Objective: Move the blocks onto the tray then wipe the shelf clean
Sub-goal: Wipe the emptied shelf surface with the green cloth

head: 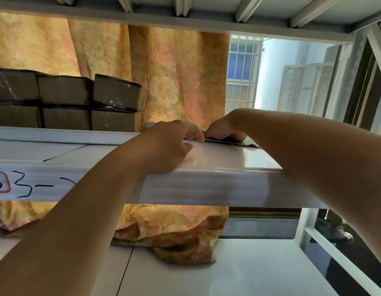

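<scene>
A white metal shelf crosses the view at chest height. On its far part lies a thin dark green cloth, mostly hidden by my hands. My left hand rests on the shelf top, its fingertips pinching the cloth's left edge. My right hand sits on the cloth with its fingers curled down over it. Several brown blocks wrapped in clear film are stacked in two rows at the back left of the same shelf. No tray is in view.
A yellow flowered curtain hangs behind the shelf and bunches on the lower shelf. Another shelf runs overhead. A barred window and a dark frame stand at the right. Handwritten marks are on the shelf's front rail.
</scene>
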`<state>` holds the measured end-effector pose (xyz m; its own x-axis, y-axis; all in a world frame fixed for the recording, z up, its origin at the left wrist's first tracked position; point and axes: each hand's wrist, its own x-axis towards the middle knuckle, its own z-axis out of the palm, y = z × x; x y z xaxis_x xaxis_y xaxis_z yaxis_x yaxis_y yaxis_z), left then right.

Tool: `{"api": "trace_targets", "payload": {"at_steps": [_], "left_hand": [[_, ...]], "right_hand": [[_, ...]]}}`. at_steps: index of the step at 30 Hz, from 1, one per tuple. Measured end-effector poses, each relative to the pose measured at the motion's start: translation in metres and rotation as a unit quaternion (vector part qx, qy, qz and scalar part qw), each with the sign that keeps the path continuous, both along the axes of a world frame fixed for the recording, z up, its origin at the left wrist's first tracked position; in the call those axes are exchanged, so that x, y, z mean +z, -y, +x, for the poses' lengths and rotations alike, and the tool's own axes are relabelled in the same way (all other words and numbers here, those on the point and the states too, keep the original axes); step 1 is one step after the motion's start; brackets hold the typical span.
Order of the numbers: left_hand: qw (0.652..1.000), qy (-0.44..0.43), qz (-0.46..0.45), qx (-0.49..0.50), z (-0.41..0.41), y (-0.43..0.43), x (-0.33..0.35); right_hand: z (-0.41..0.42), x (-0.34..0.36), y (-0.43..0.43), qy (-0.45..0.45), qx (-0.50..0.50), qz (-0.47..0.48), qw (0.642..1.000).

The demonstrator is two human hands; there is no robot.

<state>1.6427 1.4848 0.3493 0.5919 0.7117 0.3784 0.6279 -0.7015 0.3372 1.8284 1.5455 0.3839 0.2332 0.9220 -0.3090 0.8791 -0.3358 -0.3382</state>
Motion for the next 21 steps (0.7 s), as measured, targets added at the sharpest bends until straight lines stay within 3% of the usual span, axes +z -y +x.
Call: {"api": "trace_targets", "payload": {"at_steps": [11, 16, 21], "left_hand": [[0.999, 0.036, -0.006, 0.008, 0.000, -0.005, -0.004], [0.999, 0.030, -0.019, 0.027, 0.001, -0.012, -0.004], [0.999, 0.027, -0.012, 0.029, 0.002, -0.017, -0.004]], "right_hand": [[0.043, 0.000, -0.063, 0.019, -0.065, 0.008, 0.998], [0.044, -0.006, -0.069, 0.050, -0.044, 0.058, 0.996], [0.048, -0.009, -0.059, 0.039, -0.040, 0.041, 0.998]]}}
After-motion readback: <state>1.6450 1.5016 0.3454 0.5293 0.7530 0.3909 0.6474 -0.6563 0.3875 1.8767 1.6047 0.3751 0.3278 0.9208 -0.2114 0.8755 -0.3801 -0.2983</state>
